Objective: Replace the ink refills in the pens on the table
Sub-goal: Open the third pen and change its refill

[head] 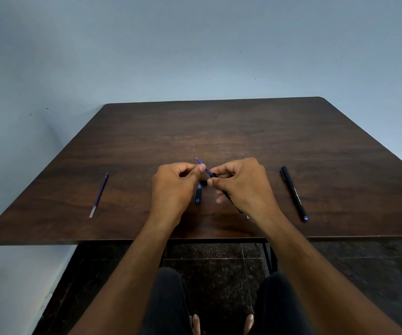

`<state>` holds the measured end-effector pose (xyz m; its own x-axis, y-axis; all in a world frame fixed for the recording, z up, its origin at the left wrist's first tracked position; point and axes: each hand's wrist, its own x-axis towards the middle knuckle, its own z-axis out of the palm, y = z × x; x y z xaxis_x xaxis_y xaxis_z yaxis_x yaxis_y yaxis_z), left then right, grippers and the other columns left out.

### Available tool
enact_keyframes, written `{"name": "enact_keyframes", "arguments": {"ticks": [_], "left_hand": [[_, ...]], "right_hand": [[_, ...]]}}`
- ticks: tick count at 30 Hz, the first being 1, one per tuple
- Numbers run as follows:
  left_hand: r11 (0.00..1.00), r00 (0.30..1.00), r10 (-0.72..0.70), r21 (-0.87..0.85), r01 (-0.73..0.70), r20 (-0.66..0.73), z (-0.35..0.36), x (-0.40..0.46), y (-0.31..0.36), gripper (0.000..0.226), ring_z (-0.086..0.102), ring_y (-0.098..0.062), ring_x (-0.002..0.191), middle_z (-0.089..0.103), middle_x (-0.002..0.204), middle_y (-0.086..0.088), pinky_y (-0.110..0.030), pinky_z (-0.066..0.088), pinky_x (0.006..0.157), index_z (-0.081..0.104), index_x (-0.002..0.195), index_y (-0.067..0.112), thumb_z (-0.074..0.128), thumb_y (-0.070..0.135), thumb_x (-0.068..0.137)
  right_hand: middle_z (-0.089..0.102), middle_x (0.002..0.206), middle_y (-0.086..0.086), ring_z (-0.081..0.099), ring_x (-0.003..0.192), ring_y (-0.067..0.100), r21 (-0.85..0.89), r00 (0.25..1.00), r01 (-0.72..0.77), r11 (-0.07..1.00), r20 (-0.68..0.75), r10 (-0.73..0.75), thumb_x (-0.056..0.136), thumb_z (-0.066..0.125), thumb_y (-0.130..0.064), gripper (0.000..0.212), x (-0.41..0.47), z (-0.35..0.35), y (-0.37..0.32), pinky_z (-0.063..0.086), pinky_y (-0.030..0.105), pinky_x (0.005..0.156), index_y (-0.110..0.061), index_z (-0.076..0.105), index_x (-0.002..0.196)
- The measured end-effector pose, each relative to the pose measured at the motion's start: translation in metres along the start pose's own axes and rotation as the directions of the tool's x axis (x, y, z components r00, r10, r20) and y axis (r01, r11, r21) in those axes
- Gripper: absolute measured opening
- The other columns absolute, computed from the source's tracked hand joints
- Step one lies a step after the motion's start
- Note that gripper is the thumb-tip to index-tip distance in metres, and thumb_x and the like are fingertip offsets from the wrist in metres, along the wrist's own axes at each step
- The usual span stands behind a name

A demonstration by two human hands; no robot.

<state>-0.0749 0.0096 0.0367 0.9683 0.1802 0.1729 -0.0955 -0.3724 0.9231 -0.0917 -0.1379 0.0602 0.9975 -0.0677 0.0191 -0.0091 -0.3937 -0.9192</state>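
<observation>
Wood table point(219, 126): refill point(99, 195) L, capped pen point(294, 193) R.

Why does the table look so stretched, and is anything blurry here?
Head view: the wide-angle lens splays the table into a trapezoid; light is soft and dim, no glare; the capped pen is sharp, while the left hand and right hand look slightly soft.

Only lettering seen: a line of small pale print running lengthwise along the barrel of the capped black pen point(294, 193), lying on the right side of the bench point(219, 126). Too small and blurred to read. No other text, labels or numbers legible.
</observation>
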Motion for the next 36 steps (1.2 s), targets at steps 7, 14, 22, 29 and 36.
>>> {"name": "enact_keyframes", "arguments": {"ticks": [7, 14, 22, 29, 36], "left_hand": [[0.91, 0.975, -0.216, -0.351, 0.22, 0.05, -0.01, 0.005, 0.007, 0.01, 0.049, 0.003, 0.053, 0.074, 0.072, 0.004, -0.018, 0.042, 0.061, 0.078, 0.085, 0.009, 0.076, 0.018, 0.089], [0.878, 0.97, -0.244, -0.421, 0.229, 0.018, -0.027, 0.017, 0.009, 0.014, 0.052, -0.003, 0.058, 0.076, 0.074, 0.004, -0.021, 0.042, 0.058, 0.074, 0.096, 0.007, 0.068, 0.019, 0.096], [0.884, 0.957, -0.209, -0.456, 0.098, -0.201, -0.056, 0.032, 0.011, 0.017, 0.048, -0.005, 0.059, 0.07, 0.08, -0.002, -0.021, 0.045, 0.058, 0.072, 0.084, 0.014, 0.066, 0.022, 0.098], [0.998, 0.967, -0.032, -0.067, 0.016, -0.254, -0.102, 0.036, -0.009, 0.015, 0.063, 0.005, 0.061, 0.074, 0.071, 0.012, -0.02, 0.051, 0.067, 0.075, 0.077, 0.024, 0.074, 0.03, 0.091], [0.921, 0.949, 0.049, 0.381, 0.077, -0.311, -0.153, 0.044, -0.04, 0.013, 0.062, 0.003, 0.064, 0.065, 0.068, 0.019, -0.01, 0.038, 0.057, 0.074, 0.076, 0.03, 0.079, 0.038, 0.084]], "right_hand": [[0.074, 0.07, 0.0, 0.067, 0.048, 0.002, -0.003, 1.0, 0.002, 1.0, 0.025, -0.002, 0.084, 0.081, -0.007, 0.021, 0.001, 0.004, -0.001, 0.052, 0.014, 0.048, -0.01, 0.077, 0.104], [0.07, 0.06, -0.006, 0.064, 0.043, 0.003, 0.013, 0.997, 0.018, 1.0, 0.076, -0.019, 0.084, 0.081, -0.007, 0.019, -0.005, 0.02, -0.003, 0.051, 0.014, 0.045, -0.01, 0.077, 0.103], [0.076, 0.072, 0.004, 0.066, 0.046, 0.008, 0.0, 0.994, 0.021, 1.0, 0.107, -0.021, 0.085, 0.08, -0.009, 0.013, -0.005, 0.032, -0.01, 0.056, 0.02, 0.05, -0.013, 0.078, 0.097], [0.076, 0.066, 0.003, 0.07, 0.051, 0.012, 0.039, 0.995, 0.037, 0.999, 0.094, -0.041, 0.084, 0.082, -0.012, 0.008, -0.001, 0.046, -0.012, 0.063, 0.034, 0.053, -0.018, 0.077, 0.085], [0.076, 0.063, -0.006, 0.07, 0.055, 0.0, -0.007, 0.992, 0.112, 0.994, 0.056, -0.111, 0.081, 0.084, -0.017, 0.006, 0.002, 0.055, -0.01, 0.06, 0.024, 0.06, -0.019, 0.08, 0.085]]}}
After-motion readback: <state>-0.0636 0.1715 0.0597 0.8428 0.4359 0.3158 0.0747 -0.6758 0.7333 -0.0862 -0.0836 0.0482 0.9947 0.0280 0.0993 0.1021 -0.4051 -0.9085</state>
